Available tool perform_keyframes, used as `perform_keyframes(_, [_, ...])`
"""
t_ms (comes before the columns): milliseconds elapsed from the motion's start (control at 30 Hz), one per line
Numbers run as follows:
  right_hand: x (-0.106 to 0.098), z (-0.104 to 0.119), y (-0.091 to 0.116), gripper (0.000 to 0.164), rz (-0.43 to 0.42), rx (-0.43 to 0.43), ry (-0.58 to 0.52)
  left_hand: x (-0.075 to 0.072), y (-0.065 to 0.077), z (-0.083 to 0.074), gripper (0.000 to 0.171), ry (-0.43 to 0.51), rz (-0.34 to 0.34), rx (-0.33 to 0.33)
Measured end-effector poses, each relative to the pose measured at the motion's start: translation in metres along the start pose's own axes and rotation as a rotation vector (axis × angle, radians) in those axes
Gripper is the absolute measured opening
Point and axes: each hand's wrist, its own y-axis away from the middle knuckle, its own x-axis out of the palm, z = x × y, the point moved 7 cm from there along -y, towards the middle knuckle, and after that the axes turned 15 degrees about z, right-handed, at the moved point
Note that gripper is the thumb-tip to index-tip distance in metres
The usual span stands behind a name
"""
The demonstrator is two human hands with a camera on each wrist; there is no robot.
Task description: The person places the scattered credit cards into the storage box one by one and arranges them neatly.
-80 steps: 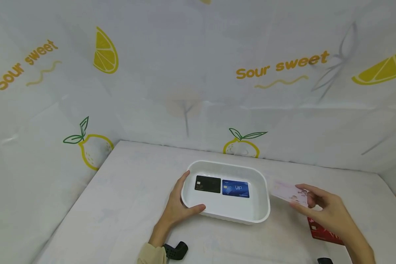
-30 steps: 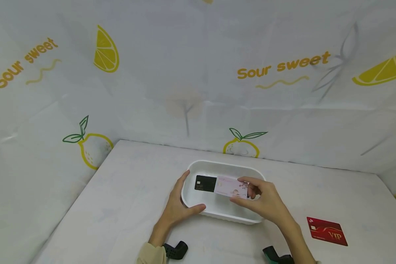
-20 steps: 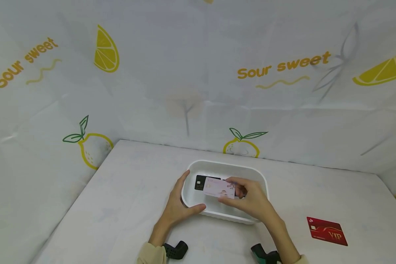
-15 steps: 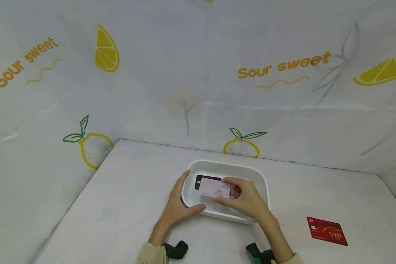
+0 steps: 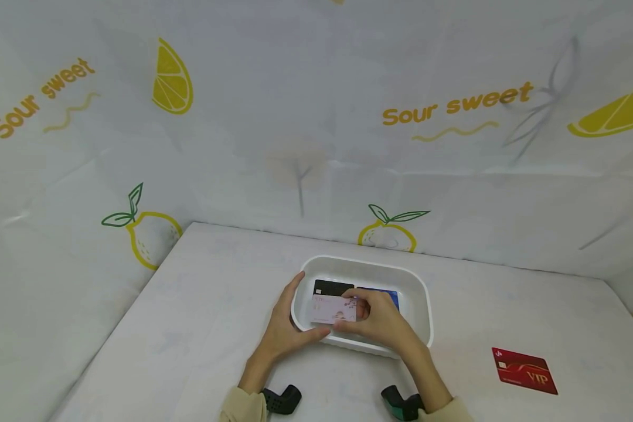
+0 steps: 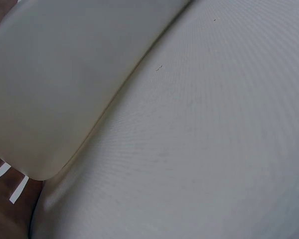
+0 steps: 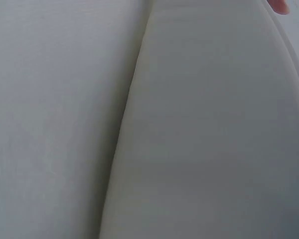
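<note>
Nearest: glossy red rectangular VIP card (image 5: 525, 371) on white table (image 5: 190, 328), off tray's right, not in the way. Left hand (image 5: 285, 328): thumb and fingers spread, gripping left end of white rounded-rectangle tray (image 5: 418, 319). Right hand (image 5: 380, 317): thumb and finger pinch pale pink floral card (image 5: 326, 309) over tray's near-left part. Best lowered level, clear of left thumb. Beyond: 2 flat cards in tray, black card (image 5: 334, 287) and blue card (image 5: 392, 297), partly covered.
</note>
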Motion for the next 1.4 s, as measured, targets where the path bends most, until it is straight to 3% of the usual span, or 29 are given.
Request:
perform_keyframes(267, [0.008,0.001,-0.004,0.053,0.053,0.050,0.006,-0.001,0.000,-0.003,0.112,-0.030,-0.019,0.005])
perform_keyframes(733, [0.013,0.003,-0.005,0.047,0.124,0.016,0.052,0.000,0.000,-0.001,0.112,-0.025,-0.016,-0.016])
perform_keyframes(1400, [0.016,0.002,-0.006,0.044,0.151,0.054,0.061,-0.001,-0.001,-0.001,0.112,-0.007,-0.009,-0.018])
